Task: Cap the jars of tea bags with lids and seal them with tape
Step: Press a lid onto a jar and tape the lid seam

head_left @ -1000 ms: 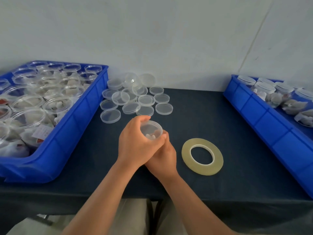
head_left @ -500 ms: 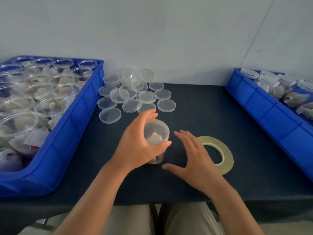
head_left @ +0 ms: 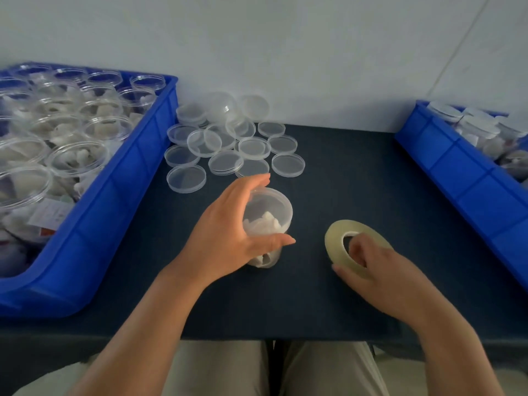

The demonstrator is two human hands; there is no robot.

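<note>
At middle of dark bench (head_left: pixel 343 178), grips upright lidded jar (head_left: pixel 270 208) (tea bags (head_left: pixel 264 224) inside) with curled left hand (head_left: pixel 225 241), pinches tape roll (head_left: pixel 333 238) beside it with right hand (head_left: pixel 377 271), fingers (head_left: pixel 357 252) through hole.

Not much to report on my feed: the left hand (head_left: pixel 225 238) and right hand (head_left: pixel 380 272) are bare, and so are both forearms (head_left: pixel 137 324), as far back as I can see them. Just below the near edge of the dark table (head_left: pixel 343 181) you get light khaki trousers (head_left: pixel 223 367), plain smooth fabric, two legs with a dark gap between.
</note>
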